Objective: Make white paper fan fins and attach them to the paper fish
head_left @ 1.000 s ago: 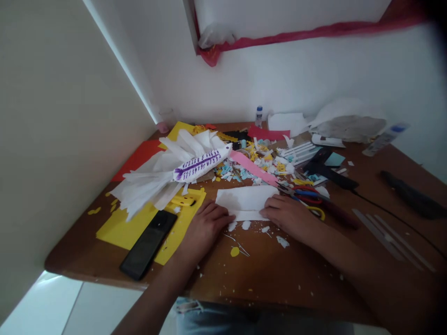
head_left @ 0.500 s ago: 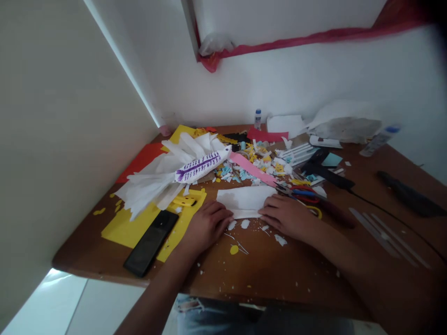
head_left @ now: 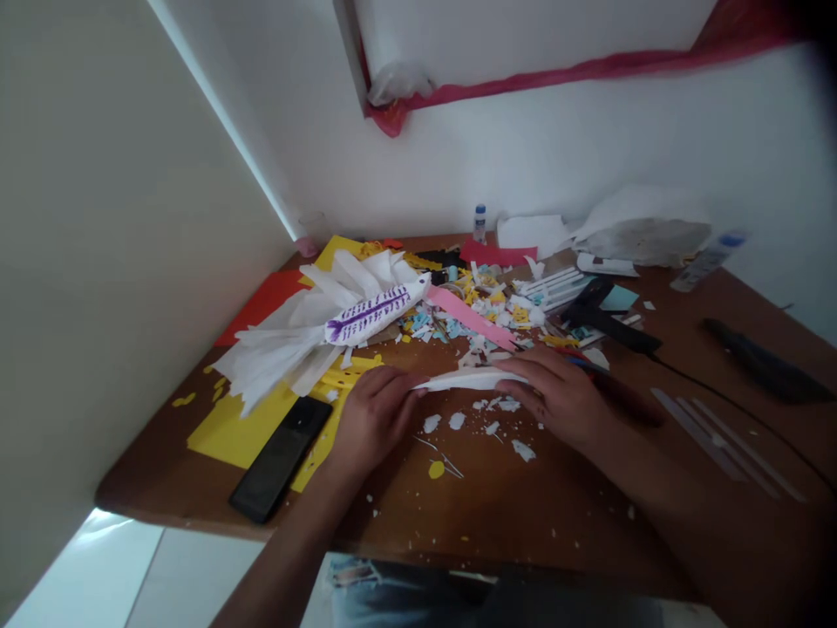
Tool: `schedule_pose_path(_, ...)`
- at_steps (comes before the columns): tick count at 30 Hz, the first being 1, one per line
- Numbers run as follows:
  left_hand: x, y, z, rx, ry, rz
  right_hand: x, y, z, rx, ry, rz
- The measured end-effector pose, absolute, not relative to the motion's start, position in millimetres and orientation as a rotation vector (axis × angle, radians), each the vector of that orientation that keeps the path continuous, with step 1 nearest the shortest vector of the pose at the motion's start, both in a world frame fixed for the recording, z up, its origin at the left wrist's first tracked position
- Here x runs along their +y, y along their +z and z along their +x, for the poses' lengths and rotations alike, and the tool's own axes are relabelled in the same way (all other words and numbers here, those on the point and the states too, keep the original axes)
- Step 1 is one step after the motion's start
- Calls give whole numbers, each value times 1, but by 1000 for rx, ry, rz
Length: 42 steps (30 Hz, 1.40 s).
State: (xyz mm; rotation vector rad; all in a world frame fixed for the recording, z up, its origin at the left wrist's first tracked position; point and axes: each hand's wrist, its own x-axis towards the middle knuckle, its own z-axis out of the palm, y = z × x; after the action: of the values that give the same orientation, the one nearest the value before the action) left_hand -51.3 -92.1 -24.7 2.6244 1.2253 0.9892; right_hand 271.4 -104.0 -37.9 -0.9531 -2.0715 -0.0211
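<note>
Both hands on the white paper piece [head_left: 467, 380], centre of frame, just below the scrap pile. Left hand [head_left: 372, 417] has its fingers closed on the paper's left end; right hand [head_left: 562, 397] lies over the right end, fingers curled onto its top edge, pinching it down. The paper shows edge-on as a thin folded strip, partly lifted off the table [head_left: 510, 515]. Handling, as I judge it: very light, limp, creases and tears easily, no slip problem on bare wood; best held at the two ends as now, flat finger pressure rather than a hard pinch, keep it low so it doesn't flop. The table is brown wood, littered with white and yellow paper crumbs [head_left: 487, 427] right under the work. Left of centre: black phone [head_left: 280, 458] lying on a yellow sheet [head_left: 228, 427], above it a white fringed paper figure with purple markings [head_left: 366, 314] and a red sheet [head_left: 261, 301]. Above centre: pink strip [head_left: 471, 317] in a heap of coloured offcuts. Upper middle: small glue bottle [head_left: 479, 222] against the wall. Right side: black tool with cable [head_left: 608, 318], a dark object [head_left: 765, 362], clear strips [head_left: 719, 436]. White walls meet in a corner at upper left; a red cloth edge [head_left: 555, 70] runs along the top.
</note>
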Motion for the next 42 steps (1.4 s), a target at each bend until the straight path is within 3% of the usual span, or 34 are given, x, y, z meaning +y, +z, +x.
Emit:
schedule_pose_path(6, -100, 0, -49, 1315, 1117, 2167, -111, -18, 280, -1830, 199, -1057)
schedule_pose_path(13, -70, -20, -55, 1355, 721, 1864, -93, -41, 286, -1918, 635, -1294)
schedule_pose_path(23, -58, -59, -71, 1055, 683, 2481, -77, -75, 291, -2511, 51, -973)
schedule_pose_path(42, -77, -47, -76, 1002, 310, 2946, -92, -56, 279, -2743, -4, -980)
